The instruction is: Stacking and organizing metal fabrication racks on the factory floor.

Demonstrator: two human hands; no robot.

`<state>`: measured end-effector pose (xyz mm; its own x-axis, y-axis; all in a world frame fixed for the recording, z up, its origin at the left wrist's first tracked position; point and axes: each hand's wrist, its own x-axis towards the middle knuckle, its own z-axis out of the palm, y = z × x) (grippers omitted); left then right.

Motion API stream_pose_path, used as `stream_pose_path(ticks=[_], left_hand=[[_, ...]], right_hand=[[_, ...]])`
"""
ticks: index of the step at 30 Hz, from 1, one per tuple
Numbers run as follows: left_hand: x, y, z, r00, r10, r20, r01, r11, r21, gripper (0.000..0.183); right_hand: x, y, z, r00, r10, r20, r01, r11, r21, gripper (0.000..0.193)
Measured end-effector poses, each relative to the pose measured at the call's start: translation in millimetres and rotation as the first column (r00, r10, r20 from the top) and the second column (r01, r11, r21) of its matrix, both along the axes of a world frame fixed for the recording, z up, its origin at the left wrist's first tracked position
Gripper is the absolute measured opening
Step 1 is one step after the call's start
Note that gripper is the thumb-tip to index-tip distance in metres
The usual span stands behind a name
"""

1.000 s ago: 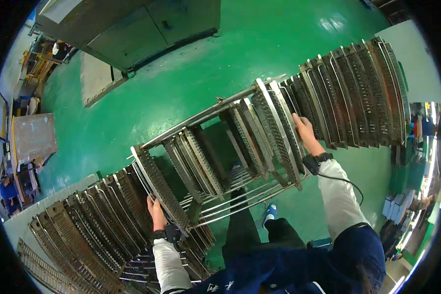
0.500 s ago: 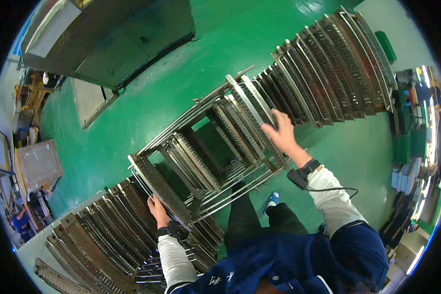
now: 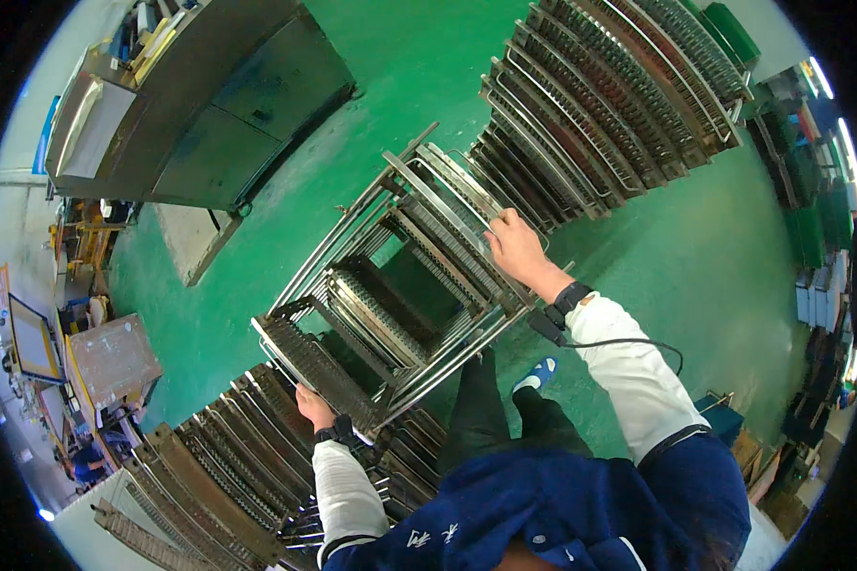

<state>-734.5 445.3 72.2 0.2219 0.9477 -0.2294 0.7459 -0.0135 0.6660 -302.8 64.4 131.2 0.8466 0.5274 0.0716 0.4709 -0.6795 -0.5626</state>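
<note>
A metal rod frame [image 3: 300, 276] with slotted, toothed metal racks standing in it is right in front of me. My left hand [image 3: 314, 407] is closed on the near left end, by a toothed end rack [image 3: 309, 357]; its fingertips are partly hidden. My right hand [image 3: 519, 249] curls its fingers over the edge of a pale slotted rack [image 3: 462, 181] at the right end. Between the ends stand a pale toothed rack [image 3: 376, 309] and a darker one [image 3: 443, 252], with green floor showing through the gaps.
Rows of similar toothed racks stand at the far right [image 3: 609, 95] and the near left [image 3: 209, 457]. A large dark metal cabinet [image 3: 229, 105] is at the far left. A brown board-like box [image 3: 114, 357] stands left. My legs and blue slipper [image 3: 535, 374] are below the frame.
My right hand has gone from spread fingers to curled over the rack's edge. My left hand keeps its hold at the left end. The view has turned, shifting the surroundings.
</note>
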Motion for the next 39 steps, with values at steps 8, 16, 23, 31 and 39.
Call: stream_pose_path(ticks=[8, 16, 23, 31, 39], left_hand=[[17, -21, 18, 0.989, 0.039, 0.141, -0.052, 0.995, 0.089, 0.045], [30, -33, 9, 0.999, 0.032, 0.023, -0.034, 0.998, 0.053, 0.041], [28, -34, -1, 0.988, -0.029, -0.155, 0.072, 0.957, 0.281, 0.038], [27, -28, 8, 0.995, -0.004, -0.102, 0.023, 0.983, 0.184, 0.042], [43, -37, 21, 0.999, 0.002, -0.044, 0.004, 0.99, 0.139, 0.041]], right_hand=[[7, 2, 3, 0.999, 0.028, 0.027, -0.027, 0.999, -0.036, 0.016], [37, -11, -24, 0.992, 0.105, -0.063, -0.117, 0.966, -0.23, 0.033], [37, 5, -38, 0.992, 0.006, -0.123, -0.024, 0.989, -0.143, 0.04], [36, 10, -35, 0.995, -0.003, -0.099, -0.016, 0.982, -0.191, 0.042], [41, -2, -59, 0.994, -0.11, -0.01, 0.106, 0.975, -0.195, 0.019]])
